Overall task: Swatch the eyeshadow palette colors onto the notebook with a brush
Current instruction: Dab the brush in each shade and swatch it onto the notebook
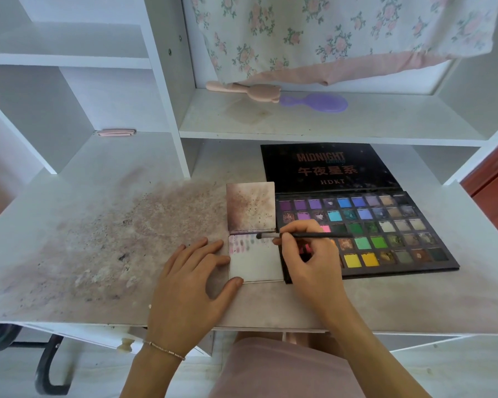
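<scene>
Two hands: right hand pinching brush, hiding palette pans, left hand flat beside notebook.

You see a matt white tabletop dusted with powder, a paper notebook smudged with pigment, a matt black palette and floral cloth.

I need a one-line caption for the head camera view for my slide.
Right hand strokes a brush across the notebook beside the open eyeshadow palette, left hand steadying the page.
</scene>
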Demonstrator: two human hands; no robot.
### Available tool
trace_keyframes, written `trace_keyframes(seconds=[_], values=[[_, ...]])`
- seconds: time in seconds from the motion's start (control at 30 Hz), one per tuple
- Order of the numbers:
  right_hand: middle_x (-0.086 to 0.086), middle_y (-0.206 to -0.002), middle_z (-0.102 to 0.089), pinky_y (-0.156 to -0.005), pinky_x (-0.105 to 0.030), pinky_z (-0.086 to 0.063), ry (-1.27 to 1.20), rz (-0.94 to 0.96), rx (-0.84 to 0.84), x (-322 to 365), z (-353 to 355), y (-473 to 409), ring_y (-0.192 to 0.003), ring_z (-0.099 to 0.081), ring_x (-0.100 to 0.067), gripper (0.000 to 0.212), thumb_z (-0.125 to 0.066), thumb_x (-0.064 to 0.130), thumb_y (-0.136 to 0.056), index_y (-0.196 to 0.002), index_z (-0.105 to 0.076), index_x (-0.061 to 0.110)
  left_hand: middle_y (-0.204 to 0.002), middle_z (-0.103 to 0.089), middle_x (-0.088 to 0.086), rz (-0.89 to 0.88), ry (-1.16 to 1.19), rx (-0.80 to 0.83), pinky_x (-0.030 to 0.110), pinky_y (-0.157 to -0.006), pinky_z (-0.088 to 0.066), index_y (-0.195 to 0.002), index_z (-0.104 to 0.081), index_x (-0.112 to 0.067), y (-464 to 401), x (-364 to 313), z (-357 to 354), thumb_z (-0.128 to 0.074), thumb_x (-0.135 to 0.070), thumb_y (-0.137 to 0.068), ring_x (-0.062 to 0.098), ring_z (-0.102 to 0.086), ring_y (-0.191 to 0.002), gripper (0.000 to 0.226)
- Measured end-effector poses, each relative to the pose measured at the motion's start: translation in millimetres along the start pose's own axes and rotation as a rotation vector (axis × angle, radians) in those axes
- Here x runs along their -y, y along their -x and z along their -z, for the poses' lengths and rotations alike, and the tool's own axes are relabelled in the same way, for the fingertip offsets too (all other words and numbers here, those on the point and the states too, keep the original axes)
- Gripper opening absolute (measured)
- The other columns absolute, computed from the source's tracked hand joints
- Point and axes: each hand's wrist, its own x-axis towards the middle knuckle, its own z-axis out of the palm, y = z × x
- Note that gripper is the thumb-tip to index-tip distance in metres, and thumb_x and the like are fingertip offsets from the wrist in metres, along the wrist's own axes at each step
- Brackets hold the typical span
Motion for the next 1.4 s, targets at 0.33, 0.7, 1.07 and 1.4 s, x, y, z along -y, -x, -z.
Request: trace_keyframes(seconds=[0.33, 0.7, 1.07, 1.4], values=[[0.004, -0.067, -0.062, -0.054, -0.018, -0.05, -0.132, -0.024, -0.155, -9.0, 25.9, 7.7, -0.063, -0.059, -0.008, 0.022, -0.049, 0.01, -0.087, -0.087, -0.056, 0.03, -0.112, -0.067, -0.002, 0.003, 0.022, -0.01, 0.043, -0.102, -0.033, -0.09, -0.07, -0.018, 0.4, 0.7, 0.0, -0.047, -0.053, -0.075, 0.021, -0.058, -0.112, 0.044], [0.003, -0.079, -0.061, -0.056, -0.006, -0.047, 0.072, -0.05, -0.263, -31.3, 86.9, -0.7, -0.076, -0.061, 0.002, 0.023, -0.043, 0.006, -0.092, -0.087, -0.05, 0.028, -0.113, -0.066, -0.001, 0.013, 0.039, -0.014, 0.043, -0.101, -0.035, -0.089, -0.071, -0.017, -0.6, 0.4, 0.0, -0.047, -0.054, -0.074, 0.021, -0.057, -0.112, 0.046], [0.01, -0.081, -0.061, -0.055, -0.008, -0.049, 0.159, -0.113, -0.267, -42.2, 95.5, 0.2, -0.08, -0.062, 0.004, 0.027, -0.046, 0.01, -0.091, -0.08, -0.048, 0.035, -0.112, -0.067, 0.0, 0.006, 0.036, -0.025, 0.045, -0.1, -0.035, -0.089, -0.07, -0.018, -1.4, 0.7, -0.5, -0.047, -0.054, -0.073, 0.022, -0.058, -0.111, 0.045], [0.011, -0.071, -0.056, -0.049, -0.005, -0.045, 0.237, -0.134, -0.254, -40.5, 95.4, 0.0, -0.073, -0.057, 0.013, 0.027, -0.047, 0.003, -0.09, -0.077, -0.047, 0.027, -0.112, -0.066, -0.001, 0.02, 0.05, -0.028, 0.043, -0.1, -0.035, -0.089, -0.07, -0.018, -1.3, 0.4, -1.0, -0.047, -0.056, -0.073, 0.019, -0.056, -0.111, 0.047]])
